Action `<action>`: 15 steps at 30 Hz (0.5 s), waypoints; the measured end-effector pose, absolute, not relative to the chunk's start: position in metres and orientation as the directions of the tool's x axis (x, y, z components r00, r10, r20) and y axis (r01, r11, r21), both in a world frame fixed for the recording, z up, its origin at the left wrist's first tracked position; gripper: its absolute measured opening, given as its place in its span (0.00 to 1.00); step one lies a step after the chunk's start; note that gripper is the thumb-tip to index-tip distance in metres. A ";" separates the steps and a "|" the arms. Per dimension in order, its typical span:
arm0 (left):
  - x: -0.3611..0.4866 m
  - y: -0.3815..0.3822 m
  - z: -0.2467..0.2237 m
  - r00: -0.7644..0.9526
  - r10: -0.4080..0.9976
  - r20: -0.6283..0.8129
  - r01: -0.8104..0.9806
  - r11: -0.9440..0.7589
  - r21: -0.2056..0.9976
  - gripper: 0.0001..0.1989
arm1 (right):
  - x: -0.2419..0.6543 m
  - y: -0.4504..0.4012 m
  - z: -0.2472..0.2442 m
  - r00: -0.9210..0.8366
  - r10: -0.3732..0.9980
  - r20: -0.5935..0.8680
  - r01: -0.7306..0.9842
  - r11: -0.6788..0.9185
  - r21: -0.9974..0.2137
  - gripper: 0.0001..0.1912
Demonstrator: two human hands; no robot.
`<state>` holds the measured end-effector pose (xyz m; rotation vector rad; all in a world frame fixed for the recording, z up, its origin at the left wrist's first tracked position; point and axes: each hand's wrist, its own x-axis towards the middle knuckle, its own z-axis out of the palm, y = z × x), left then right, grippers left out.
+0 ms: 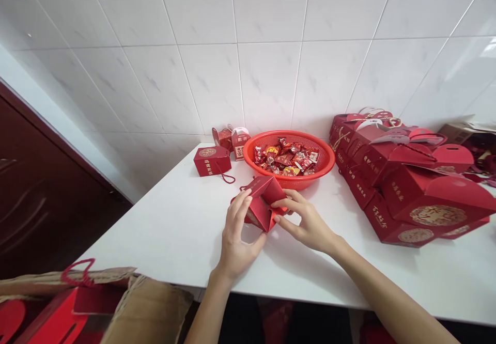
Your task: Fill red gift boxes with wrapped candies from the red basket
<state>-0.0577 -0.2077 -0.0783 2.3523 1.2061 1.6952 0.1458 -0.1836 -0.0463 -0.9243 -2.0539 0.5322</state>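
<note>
A small red paper box (259, 210) is tilted over the white table, with an open end facing up. My left hand (237, 235) grips its left side, the fingers on the upper edge and the thumb low at the near corner. My right hand (304, 220) is at the right side, its thumb and index finger on a red flap at the opening. Just behind the box stands a red plastic basket (329, 160) holding wrapped candies (289, 158).
Stacked red gift boxes (387, 178) fill the right side. A closed red box (212, 161) and a small pink-topped box (240, 142) stand back left. An open carton (149, 308) with red boxes is at the lower left. A tiled wall (267, 86) rises behind.
</note>
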 end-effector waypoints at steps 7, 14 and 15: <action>-0.057 -0.207 -0.081 0.150 0.577 0.803 0.552 -0.723 0.416 0.42 | 0.145 -0.184 -0.050 -0.426 0.758 0.494 0.532 0.652 -0.541 0.10; -0.061 -0.210 -0.080 0.104 0.646 0.756 0.530 -0.679 0.508 0.44 | 0.147 -0.187 -0.050 -0.418 0.691 0.589 0.455 0.721 -0.523 0.19; -0.062 -0.210 -0.080 0.091 0.648 0.756 0.524 -0.677 0.517 0.44 | 0.147 -0.187 -0.049 -0.404 0.694 0.596 0.448 0.718 -0.532 0.21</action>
